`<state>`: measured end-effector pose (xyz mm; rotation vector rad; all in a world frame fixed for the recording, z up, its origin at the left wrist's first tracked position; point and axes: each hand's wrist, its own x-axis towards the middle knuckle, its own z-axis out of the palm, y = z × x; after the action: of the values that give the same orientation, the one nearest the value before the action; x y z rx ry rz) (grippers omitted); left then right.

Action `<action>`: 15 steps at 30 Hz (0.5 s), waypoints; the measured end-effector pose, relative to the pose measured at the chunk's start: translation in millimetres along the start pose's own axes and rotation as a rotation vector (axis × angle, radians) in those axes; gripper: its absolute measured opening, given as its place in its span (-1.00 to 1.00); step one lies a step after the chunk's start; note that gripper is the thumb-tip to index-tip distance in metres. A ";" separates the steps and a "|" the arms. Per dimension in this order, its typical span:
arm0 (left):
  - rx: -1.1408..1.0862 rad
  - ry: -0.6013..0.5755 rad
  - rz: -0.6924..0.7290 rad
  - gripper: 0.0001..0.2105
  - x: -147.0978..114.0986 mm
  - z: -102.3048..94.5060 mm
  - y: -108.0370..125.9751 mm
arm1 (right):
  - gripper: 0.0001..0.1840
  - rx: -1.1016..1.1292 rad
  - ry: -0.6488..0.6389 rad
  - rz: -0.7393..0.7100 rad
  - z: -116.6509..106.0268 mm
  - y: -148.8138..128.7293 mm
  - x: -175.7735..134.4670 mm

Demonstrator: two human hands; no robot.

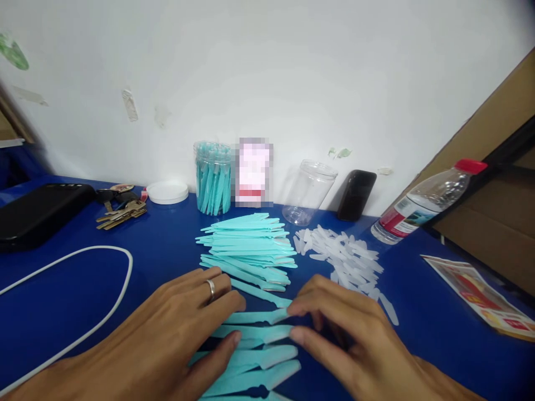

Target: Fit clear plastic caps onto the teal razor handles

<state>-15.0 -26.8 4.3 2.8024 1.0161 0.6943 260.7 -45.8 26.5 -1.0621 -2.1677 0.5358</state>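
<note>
Turquoise eyebrow razors [251,242] lie in a loose pile on the blue table, blade ends to the right. More razors [267,356] are set out in a row nearer me. My left hand [179,323], with a ring on one finger, rests palm down over their handles, thumb apart from the fingers, and hides part of the row. My right hand [346,328] is at the blade ends; its index fingertip and thumb tip touch two neighbouring razors, with a gap between them. Small translucent white blade covers [346,256] are heaped beyond my right hand.
Along the wall stand a jar full of razors [213,181], a blurred phone screen [253,172], a clear jar [309,192] and a dark phone [356,195]. Left are a white lid [168,192], keys [125,214] and a white cable [125,273]. A water bottle [418,214] leans right.
</note>
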 end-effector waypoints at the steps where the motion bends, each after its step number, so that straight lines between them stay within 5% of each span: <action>1: 0.000 0.017 -0.008 -0.82 -0.6 1.1 -1.8 | -0.92 -0.027 0.039 -0.003 -2.1 2.6 0.6; 4: 0.021 0.033 -0.029 -0.69 -8.1 6.1 -6.0 | -0.85 -0.151 0.056 0.027 -7.6 12.2 2.4; 9: 0.078 -0.091 -0.038 -0.35 -27.0 9.9 -8.0 | -0.80 -0.229 -0.101 0.154 -6.6 22.9 3.6; 15: -0.098 -0.202 0.034 -0.20 -25.0 -11.9 -6.5 | -0.79 -0.192 -0.171 0.172 -2.6 24.4 3.3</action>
<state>-41.0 -38.2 3.8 2.7426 0.8762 0.4386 274.2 -28.7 14.9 -1.3598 -2.3262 0.5200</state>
